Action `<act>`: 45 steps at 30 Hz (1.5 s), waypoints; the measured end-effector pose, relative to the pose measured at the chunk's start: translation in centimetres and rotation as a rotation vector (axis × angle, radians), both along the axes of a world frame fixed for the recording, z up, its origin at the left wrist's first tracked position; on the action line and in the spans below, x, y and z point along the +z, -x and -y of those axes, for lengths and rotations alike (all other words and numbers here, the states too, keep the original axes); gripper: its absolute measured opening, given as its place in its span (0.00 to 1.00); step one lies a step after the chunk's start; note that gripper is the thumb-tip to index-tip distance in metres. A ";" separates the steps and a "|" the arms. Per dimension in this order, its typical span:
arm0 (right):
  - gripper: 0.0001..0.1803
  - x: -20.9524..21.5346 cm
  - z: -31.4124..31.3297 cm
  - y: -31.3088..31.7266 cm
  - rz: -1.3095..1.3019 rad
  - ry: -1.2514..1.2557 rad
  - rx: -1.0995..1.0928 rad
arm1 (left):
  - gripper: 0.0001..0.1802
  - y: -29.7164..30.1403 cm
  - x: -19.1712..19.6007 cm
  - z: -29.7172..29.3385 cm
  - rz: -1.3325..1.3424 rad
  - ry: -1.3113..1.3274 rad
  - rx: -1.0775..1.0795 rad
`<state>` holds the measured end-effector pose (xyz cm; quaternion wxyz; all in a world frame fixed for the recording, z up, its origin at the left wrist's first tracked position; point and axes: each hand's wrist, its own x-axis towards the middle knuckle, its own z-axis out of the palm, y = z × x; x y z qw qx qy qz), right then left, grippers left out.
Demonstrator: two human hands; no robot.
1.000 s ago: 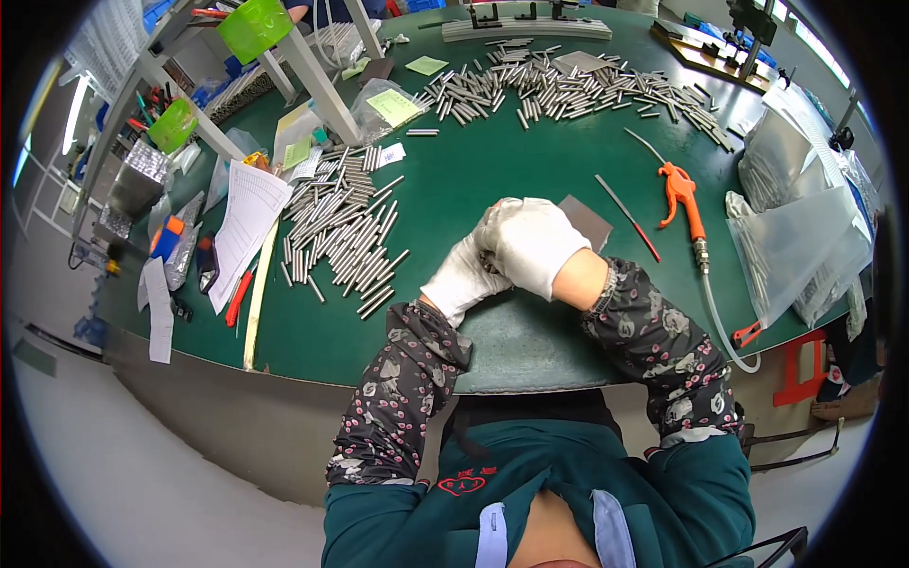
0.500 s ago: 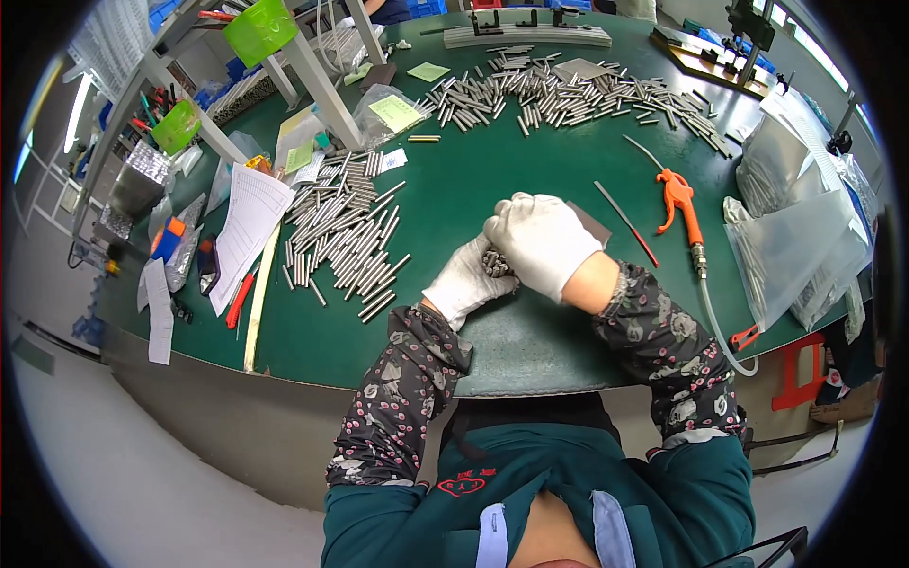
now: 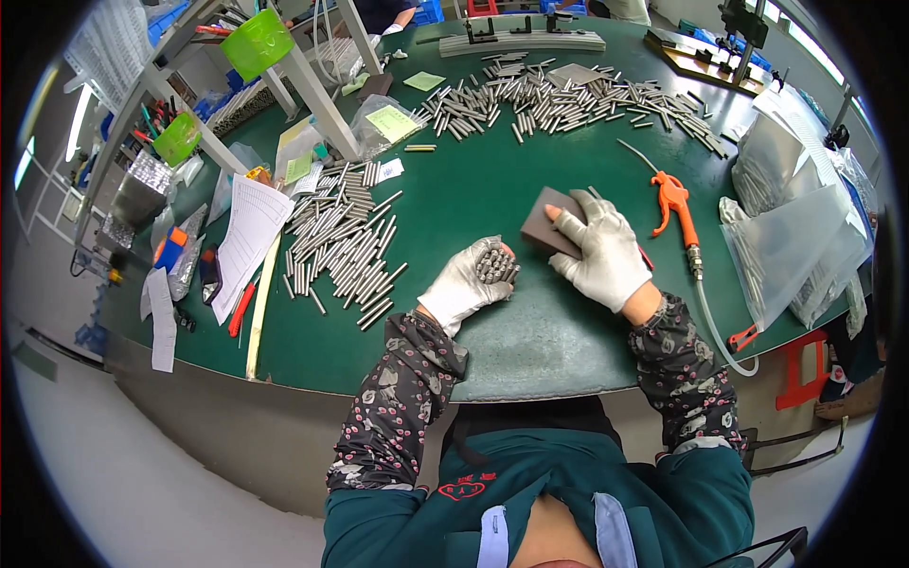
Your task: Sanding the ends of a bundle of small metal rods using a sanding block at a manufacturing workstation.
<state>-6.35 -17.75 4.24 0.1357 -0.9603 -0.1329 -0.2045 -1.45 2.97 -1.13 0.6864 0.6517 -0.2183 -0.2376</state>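
In my gloved left hand (image 3: 464, 286) is a bundle of metal rods (image 3: 496, 266), its round ends facing up, with the fingers wrapped round it. To the right, my gloved right hand (image 3: 606, 252) grips a flat brown-grey sanding block (image 3: 546, 225) between thumb and fingers. A bare fingertip shows through that glove. The block is tilted and apart from the bundle. Partly hidden behind the right hand lies a thin tool with a red handle (image 3: 647, 258).
Loose metal rods (image 3: 346, 237) lie left of my hands, and a wider heap of rods (image 3: 578, 99) spreads at the back. An orange air gun (image 3: 674, 201) with a hose rests at right, beside plastic bags (image 3: 791, 237). Papers (image 3: 251, 237) and shelf posts stand at left.
My right hand has left the top of the bundle, moved right and taken hold of the sanding block, lifting it. The left hand still holds the rods, whose ends now show.
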 end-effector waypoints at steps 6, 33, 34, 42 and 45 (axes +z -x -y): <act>0.30 1.7 -1.5 0.0 0.086 -0.031 0.360 | 0.33 0.4 0.5 0.2 -0.080 0.112 -0.028; 0.23 2.6 -2.5 0.5 0.178 -0.016 0.338 | 0.30 0.0 0.4 0.4 -0.021 0.047 0.000; 0.23 2.4 -3.0 0.8 0.134 -0.016 0.519 | 0.30 0.0 0.5 0.5 -0.046 0.051 0.013; 0.24 0.5 0.9 -0.6 -0.079 0.121 -0.127 | 0.24 0.4 0.4 0.1 -0.035 0.015 0.022; 0.22 -1.0 2.1 -0.1 -0.154 0.098 -0.007 | 0.21 0.4 0.9 0.4 0.006 0.016 0.025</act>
